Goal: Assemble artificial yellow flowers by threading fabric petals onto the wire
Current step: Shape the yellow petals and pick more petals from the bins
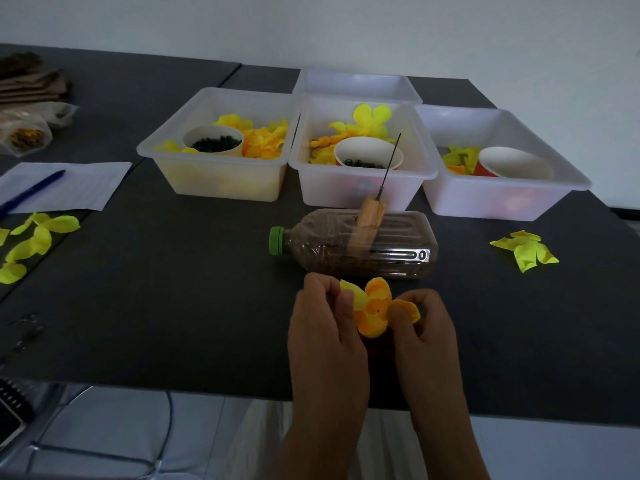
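Observation:
A yellow-orange fabric petal piece is held between both hands just above the near part of the dark table. My left hand pinches its left side. Its right edge is pinched by my right hand. Just beyond them a brown plastic bottle with a green cap lies on its side. A wooden peg stands out of the bottle and carries a thin dark wire that points up and slightly right. Nothing is on the wire.
Three clear bins hold yellow petals and paper cups; a fourth bin stands behind. Loose yellow-green petals lie at the left and right. Paper with a blue pen lies at the left.

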Action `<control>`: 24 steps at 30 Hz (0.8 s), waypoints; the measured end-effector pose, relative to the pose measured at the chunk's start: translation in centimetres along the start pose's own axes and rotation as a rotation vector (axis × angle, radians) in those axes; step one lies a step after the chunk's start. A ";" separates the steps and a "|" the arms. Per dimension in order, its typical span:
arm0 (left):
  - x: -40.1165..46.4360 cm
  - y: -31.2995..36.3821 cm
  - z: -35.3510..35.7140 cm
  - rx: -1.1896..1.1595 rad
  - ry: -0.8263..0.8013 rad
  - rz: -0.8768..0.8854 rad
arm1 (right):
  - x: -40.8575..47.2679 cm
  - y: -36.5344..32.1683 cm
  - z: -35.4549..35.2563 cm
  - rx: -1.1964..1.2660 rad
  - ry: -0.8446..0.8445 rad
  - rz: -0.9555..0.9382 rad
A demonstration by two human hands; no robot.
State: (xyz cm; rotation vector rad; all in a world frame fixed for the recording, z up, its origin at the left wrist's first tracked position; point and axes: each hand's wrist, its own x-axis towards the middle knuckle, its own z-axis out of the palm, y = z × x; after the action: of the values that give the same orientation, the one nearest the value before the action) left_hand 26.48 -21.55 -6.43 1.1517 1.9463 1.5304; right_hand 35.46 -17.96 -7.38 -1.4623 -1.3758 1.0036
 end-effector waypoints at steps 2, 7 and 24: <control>0.3 -0.3 -0.4 0.033 -0.028 -0.001 | -0.1 -0.2 0.1 0.050 -0.064 0.025; 0.5 -0.2 -1.0 0.181 -0.125 0.006 | -0.3 -0.4 0.6 0.026 -0.188 0.044; 0.2 0.8 -0.9 -0.076 -0.090 -0.023 | -1.0 -0.1 0.9 0.185 -0.126 0.119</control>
State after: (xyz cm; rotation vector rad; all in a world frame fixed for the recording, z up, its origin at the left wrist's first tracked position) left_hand 26.00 -21.90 -5.40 1.1422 1.8211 1.5011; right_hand 34.55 -18.85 -7.59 -1.3745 -1.2575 1.2831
